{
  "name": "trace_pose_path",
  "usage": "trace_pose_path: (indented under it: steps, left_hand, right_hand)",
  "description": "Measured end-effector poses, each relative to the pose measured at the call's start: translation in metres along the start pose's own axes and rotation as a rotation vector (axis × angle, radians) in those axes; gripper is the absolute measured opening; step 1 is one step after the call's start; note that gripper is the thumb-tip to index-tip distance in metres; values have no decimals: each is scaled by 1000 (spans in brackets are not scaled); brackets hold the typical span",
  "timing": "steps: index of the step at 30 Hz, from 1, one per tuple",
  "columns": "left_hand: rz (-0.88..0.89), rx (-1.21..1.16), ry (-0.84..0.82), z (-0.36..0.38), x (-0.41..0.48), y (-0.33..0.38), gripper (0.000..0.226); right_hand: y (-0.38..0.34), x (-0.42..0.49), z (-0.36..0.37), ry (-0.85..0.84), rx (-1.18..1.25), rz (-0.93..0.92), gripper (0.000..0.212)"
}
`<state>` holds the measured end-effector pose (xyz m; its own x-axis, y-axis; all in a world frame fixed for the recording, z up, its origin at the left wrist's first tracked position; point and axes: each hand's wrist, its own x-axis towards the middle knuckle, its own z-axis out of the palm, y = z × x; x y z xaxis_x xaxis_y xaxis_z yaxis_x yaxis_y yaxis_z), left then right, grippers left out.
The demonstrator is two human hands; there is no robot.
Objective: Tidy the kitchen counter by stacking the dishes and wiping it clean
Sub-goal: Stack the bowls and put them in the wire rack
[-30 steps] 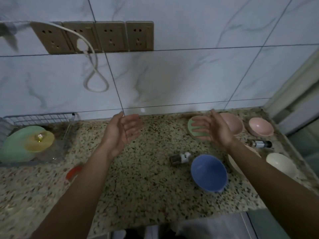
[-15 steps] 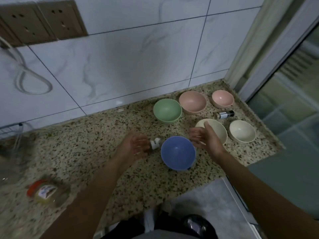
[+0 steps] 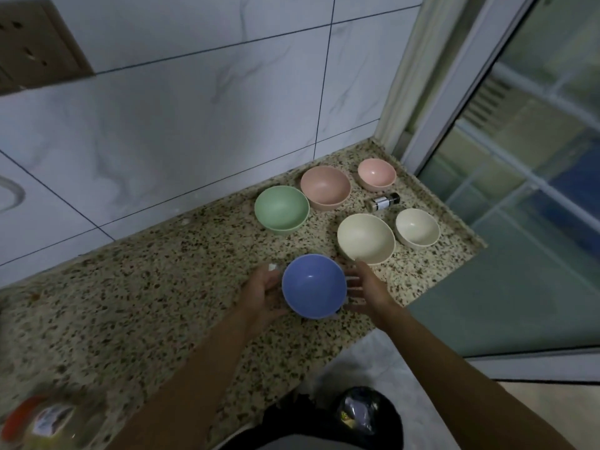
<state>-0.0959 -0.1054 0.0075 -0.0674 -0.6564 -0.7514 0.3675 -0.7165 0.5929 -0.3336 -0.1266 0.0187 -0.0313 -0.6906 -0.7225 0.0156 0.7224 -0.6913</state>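
Counter [image 3: 146,303] layout, right end.
The front bowl [image 3: 313,285] sits between left hand [image 3: 259,293] and right hand [image 3: 368,293]. Behind-right: second bowl [image 3: 366,238], with third bowl [image 3: 417,231] to its right. Back row, left to right: fourth bowl [image 3: 281,207], fifth bowl [image 3: 325,186], sixth bowl [image 3: 376,173]. A bottle [image 3: 383,202] lies between third and sixth.

Bare forearms [image 3: 194,368], perhaps grey garment [image 3: 292,444] below

In front of me stands a wall [image 3: 194,118] of large white tiles with grey marble veins and dark thin joints, and a brownish socket plate [image 3: 39,50] sits on it at the upper left. The speckled stone worktop [image 3: 146,303] runs along this wall and ends at the right beside a pale frame [image 3: 422,92] with big glass panes [image 3: 535,190]. The light is dim, and below the worktop edge I see a pale grey floor [image 3: 367,362].
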Motion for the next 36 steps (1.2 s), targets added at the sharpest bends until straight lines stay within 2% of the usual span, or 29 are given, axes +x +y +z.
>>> trace_pose_path:
  steps: [4, 12, 18, 28, 36]
  left_hand:
    - [-27, 29, -41, 3, 1, 2, 59]
    - [71, 73, -115, 12, 4, 41, 61]
    - [117, 93, -220, 53, 19, 71, 68]
    - [96, 281, -277, 140, 63, 98, 71]
    - [20, 359, -237, 151, 96, 91, 70]
  right_hand:
    - [5, -7, 2, 17, 44, 4, 58]
    - [-17, -21, -12, 21, 137, -129, 61]
    - [-55, -17, -42, 57, 153, -225, 61]
    - [-82, 12, -103, 177, 245, -213, 62]
    - [-63, 41, -107, 191, 291, -130, 57]
